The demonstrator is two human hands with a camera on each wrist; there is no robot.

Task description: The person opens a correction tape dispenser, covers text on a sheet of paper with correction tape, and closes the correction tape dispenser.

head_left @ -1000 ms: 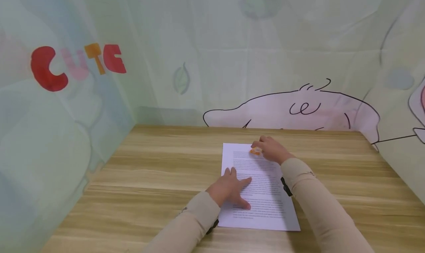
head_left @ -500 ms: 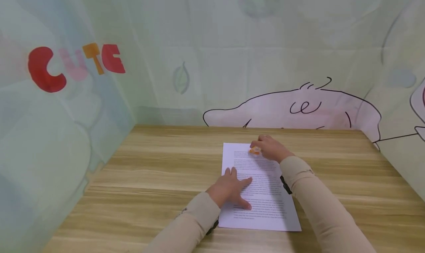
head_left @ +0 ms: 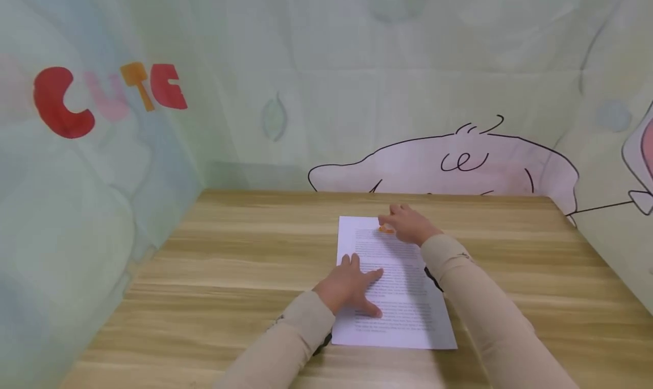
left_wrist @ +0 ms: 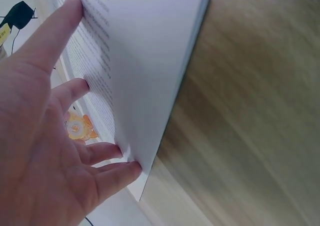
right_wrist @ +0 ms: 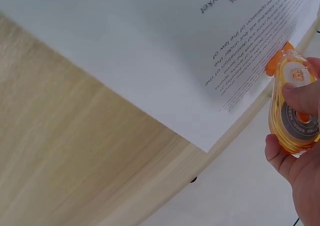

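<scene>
We observe a correction-tape dispenser [right_wrist: 292,120] with a translucent yellow-orange casing, a pale round panel bearing an orange emblem, a dark grey lettered panel around an orange hub, and a solid orange nose. The right hand [head_left: 408,224] grips it between thumb and curled fingers near the top lines of the printed sheet [head_left: 403,290]; we cannot tell whether the nose touches the paper. Our left hand [head_left: 351,286], fingers spread wide and gripping nothing, rests fingertips on the sheet's left side.
</scene>
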